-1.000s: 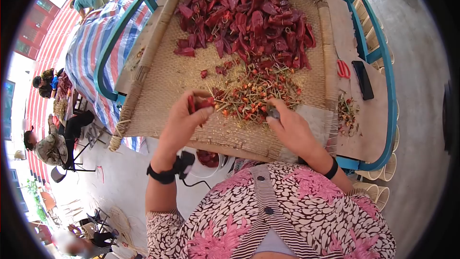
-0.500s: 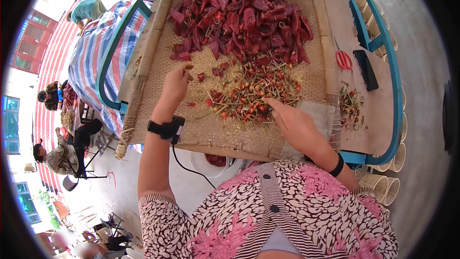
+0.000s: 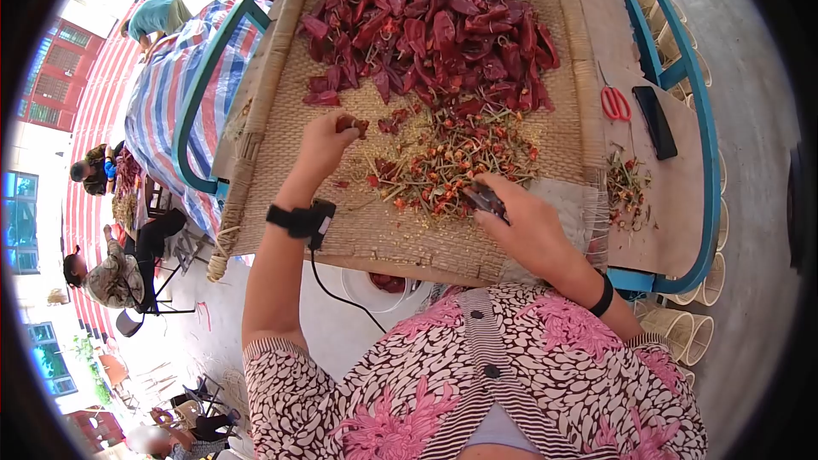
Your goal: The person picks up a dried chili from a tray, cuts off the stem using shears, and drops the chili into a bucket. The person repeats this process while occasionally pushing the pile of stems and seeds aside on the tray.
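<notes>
Pepper piece (image 3: 361, 128), seemingly one, is in left hand (image 3: 322, 148).

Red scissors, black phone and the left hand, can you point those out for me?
Scissors (image 3: 615, 105): head view, on the red handles.
Phone (image 3: 654, 123): head view, on the middle of its dark face.
Left hand (image 3: 323, 146): head view, on the back of the hand.

Dark object (image 3: 486, 203) in right hand (image 3: 527, 228), partly hidden; red piece (image 3: 361, 128) in left hand (image 3: 325, 145), mostly hidden; bucket (image 3: 358, 291), partly behind tray (image 3: 294, 221); person's head (image 3: 150, 440), blurred
</notes>
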Tool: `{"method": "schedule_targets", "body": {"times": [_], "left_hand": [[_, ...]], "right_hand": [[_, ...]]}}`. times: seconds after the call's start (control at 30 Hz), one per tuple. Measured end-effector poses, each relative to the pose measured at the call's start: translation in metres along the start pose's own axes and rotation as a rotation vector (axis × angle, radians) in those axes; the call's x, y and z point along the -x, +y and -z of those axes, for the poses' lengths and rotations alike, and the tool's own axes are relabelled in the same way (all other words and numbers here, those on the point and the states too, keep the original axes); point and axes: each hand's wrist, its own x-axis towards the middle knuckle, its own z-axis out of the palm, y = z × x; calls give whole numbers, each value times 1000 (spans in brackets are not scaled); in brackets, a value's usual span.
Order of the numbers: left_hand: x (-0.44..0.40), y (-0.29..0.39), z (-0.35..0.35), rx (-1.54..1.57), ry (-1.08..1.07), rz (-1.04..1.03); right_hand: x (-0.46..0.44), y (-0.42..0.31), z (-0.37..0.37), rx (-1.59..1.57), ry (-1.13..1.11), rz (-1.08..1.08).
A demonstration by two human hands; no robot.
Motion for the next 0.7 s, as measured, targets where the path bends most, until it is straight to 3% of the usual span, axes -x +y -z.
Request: {"method": "schedule_targets", "body": {"times": [0.07, 0.3, 0.43, 0.7], "left_hand": [[26, 52, 19, 217, -75, 186], [93, 102, 16, 857, -240, 191], [117, 109, 6, 784, -154, 180], [141, 103, -18, 1053, -28, 79]], "right_hand": [[-3, -5, -2, -99, 20, -7], [-6, -31, -4, -203, 90, 259], [-5, -41, -3, -133, 97, 326], [-9, -42, -14, -39, 196, 522]]}}
